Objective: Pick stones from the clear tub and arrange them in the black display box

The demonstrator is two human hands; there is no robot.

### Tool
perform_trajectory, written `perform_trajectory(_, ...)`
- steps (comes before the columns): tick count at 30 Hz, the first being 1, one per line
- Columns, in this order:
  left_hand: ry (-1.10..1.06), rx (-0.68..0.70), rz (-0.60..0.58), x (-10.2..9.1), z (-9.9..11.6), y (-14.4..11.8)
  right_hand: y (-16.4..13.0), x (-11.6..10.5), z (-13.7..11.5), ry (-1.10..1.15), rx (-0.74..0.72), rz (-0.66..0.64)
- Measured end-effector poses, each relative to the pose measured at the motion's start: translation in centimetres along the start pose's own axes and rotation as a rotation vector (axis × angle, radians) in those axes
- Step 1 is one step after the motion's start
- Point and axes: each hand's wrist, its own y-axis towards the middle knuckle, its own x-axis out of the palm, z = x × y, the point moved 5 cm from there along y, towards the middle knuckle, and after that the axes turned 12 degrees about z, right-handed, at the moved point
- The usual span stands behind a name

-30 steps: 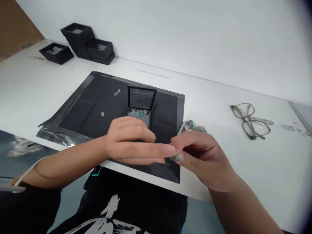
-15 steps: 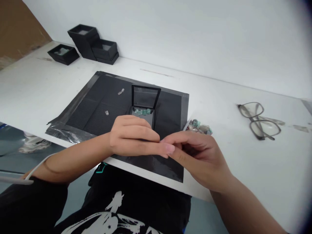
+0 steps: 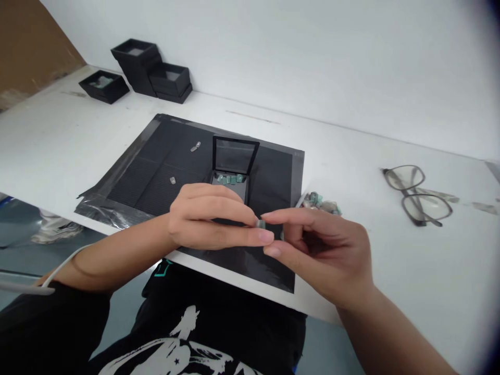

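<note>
My left hand [image 3: 213, 216] is closed, pinching a small greenish stone [image 3: 261, 224] between thumb and fingers over the front of the black mat [image 3: 269, 265]. Just right of the stone, my right hand [image 3: 332, 250] has its index finger and thumb parted, with the other fingers curled; whether anything lies in its palm is hidden. Behind my left hand stands a small black box with its clear-windowed lid [image 3: 235, 155] raised. A row of green stones [image 3: 230, 179] lies along the box's back edge. My left hand covers the box's front.
A pile of mixed stones [image 3: 322, 203] sits right of the mat. Small clear pieces [image 3: 172, 180] lie on the mat's left half. Eyeglasses [image 3: 416, 195] rest on the white table at right. Black boxes [image 3: 150, 70] are stacked at back left, beside another box [image 3: 103, 86] with pale green contents.
My right index finger and thumb have separated and drawn slightly away from my left fingertips. The greenish stone in my left hand now shows.
</note>
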Motion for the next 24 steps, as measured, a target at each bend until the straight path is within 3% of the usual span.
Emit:
perform_trajectory(3,-0.016,-0.021,-0.118,-0.1,-0.1,0.1,-0.1,0.0,-0.8,-0.066,-0.101,0.036)
perform_trajectory(8,-0.025,0.073,-0.086,-0.7,0.3,0.5,-0.1,0.1,-1.6,-0.122,-0.23,0.058)
perform_trajectory(14,0.012,0.032,-0.007,-0.8,0.2,-0.1,-0.3,0.1,-1.6,-0.149,-0.233,0.082)
perform_trajectory(24,0.032,-0.009,-0.012,-0.4,0.3,-0.1,-0.1,0.5,-1.8,-0.164,-0.221,0.112)
